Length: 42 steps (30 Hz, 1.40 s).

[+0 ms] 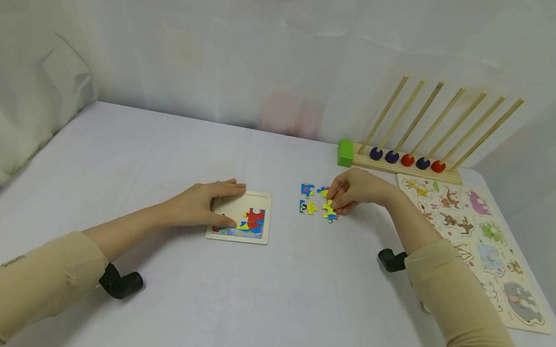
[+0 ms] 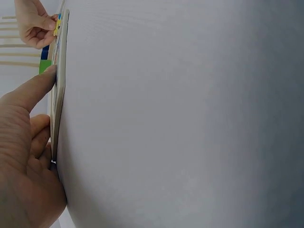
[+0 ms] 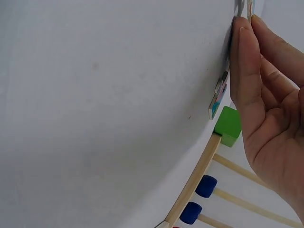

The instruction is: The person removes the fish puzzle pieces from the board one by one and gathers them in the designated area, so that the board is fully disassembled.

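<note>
On the table lies a small wooden puzzle tray (image 1: 265, 219), its lower part filled with colourful jigsaw pieces (image 1: 252, 223). My left hand (image 1: 201, 204) rests on the tray's left side, thumb over the pieces and fingers toward the far edge. Right of the tray, my right hand (image 1: 353, 190) pinches a yellow and blue jigsaw piece (image 1: 329, 211) between thumb and fingers. In the right wrist view only a sliver of that piece (image 3: 251, 7) shows at the fingertips. Other loose jigsaw pieces (image 1: 309, 207) lie beside this hand, one partly hidden by it.
A wooden bead rack (image 1: 407, 167) with upright rods, red and blue beads and a green block (image 1: 345, 153) stands at the back right. An animal peg puzzle board (image 1: 495, 263) lies at the right, partly under my right arm. White cloth walls surround the table.
</note>
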{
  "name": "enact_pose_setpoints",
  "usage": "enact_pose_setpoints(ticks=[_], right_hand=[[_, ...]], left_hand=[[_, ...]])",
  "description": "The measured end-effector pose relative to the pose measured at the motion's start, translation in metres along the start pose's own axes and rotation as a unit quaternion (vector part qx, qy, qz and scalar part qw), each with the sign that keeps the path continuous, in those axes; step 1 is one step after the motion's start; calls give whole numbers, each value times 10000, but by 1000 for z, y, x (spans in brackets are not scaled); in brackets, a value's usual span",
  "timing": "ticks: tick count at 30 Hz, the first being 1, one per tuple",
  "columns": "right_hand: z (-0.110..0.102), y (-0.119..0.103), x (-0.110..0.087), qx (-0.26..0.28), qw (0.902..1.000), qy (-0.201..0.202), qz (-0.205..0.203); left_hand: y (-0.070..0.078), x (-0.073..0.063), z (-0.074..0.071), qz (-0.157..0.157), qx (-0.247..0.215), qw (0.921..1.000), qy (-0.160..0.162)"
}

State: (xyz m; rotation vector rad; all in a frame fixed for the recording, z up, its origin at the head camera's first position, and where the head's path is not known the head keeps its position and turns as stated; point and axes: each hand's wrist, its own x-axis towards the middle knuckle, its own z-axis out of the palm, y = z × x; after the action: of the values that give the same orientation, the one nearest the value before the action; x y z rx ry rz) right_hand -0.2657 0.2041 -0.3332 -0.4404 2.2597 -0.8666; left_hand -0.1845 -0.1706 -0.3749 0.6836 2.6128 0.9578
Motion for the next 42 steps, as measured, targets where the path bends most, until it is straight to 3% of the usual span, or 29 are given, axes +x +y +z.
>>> enact_pose_setpoints(ticks=[25,34,42], right_hand=[[2,-7,1,-806,9956,457,112],[0,-9,-1,-921,9937,639,29],[6,-21,-1,-671,9913,1119,-176]], left_hand=[[-2,-1,1,-5,-74,10000,-9],[-2,0,1,28,-45,10000,-2],[-1,0,0,26,-58,10000,-6]])
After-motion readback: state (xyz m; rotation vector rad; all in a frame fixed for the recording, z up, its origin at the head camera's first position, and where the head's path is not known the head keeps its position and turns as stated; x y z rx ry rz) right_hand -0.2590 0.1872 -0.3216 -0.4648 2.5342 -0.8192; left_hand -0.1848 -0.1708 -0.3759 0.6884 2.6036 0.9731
